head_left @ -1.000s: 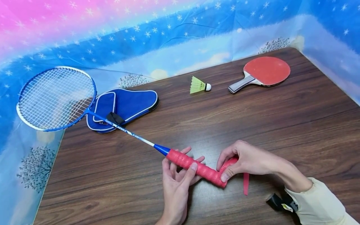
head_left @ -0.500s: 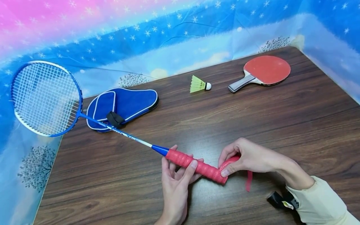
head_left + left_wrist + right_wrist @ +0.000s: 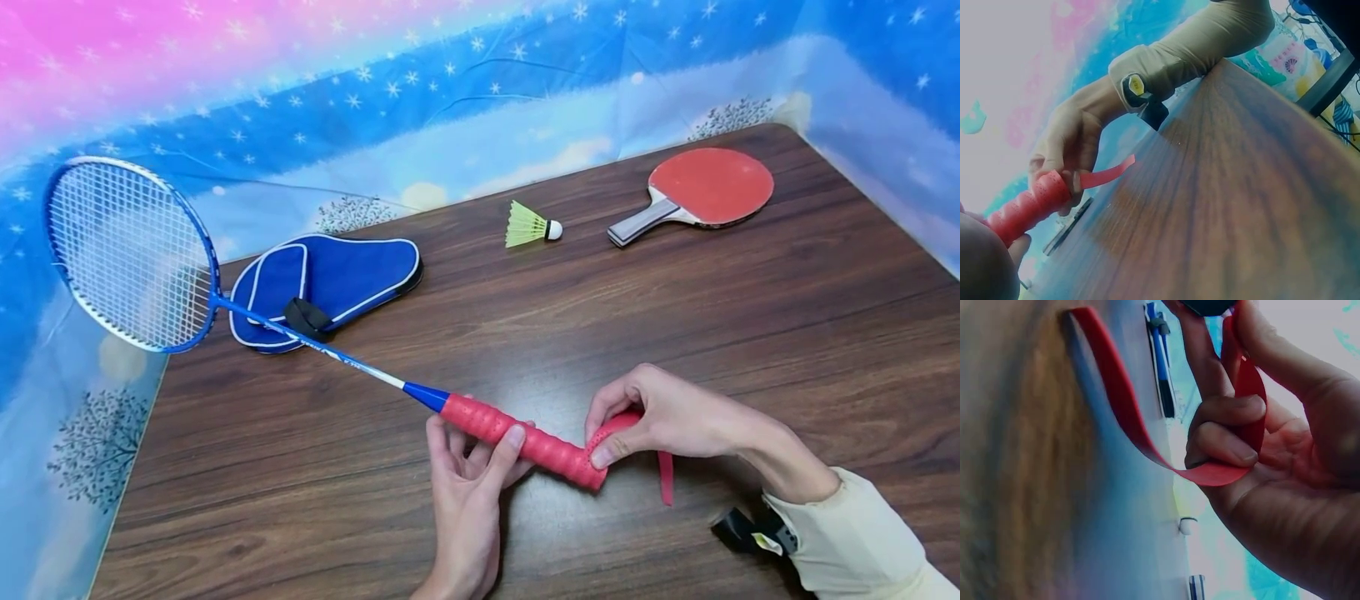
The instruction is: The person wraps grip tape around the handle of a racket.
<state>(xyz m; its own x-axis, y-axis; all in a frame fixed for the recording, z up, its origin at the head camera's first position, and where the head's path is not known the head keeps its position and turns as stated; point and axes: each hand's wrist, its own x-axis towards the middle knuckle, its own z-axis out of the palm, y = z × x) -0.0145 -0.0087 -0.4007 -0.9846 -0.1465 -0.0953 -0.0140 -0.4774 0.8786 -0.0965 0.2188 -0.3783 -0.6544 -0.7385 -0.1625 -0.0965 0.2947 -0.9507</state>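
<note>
In the head view a blue and white badminton racket slants across the table, its strung head raised at the far left. Red perforated grip tape is wound along its handle in overlapping turns. My left hand holds the handle from below, thumb on top of the wrap. At the butt end my right hand pinches the tape between thumb and fingers. The loose tape loops through the curled right fingers and trails off in the right wrist view. Its free tail sticks out past the right hand in the left wrist view.
A blue paddle case with white piping lies behind the racket's shaft. Farther back are a yellow shuttlecock and a red table tennis paddle. A printed cloth hangs behind the wooden table.
The racket has rolled in my left hand, so its head now stands at a steeper angle. My right hand has risen slightly with the tape, and the hanging tail has shifted right.
</note>
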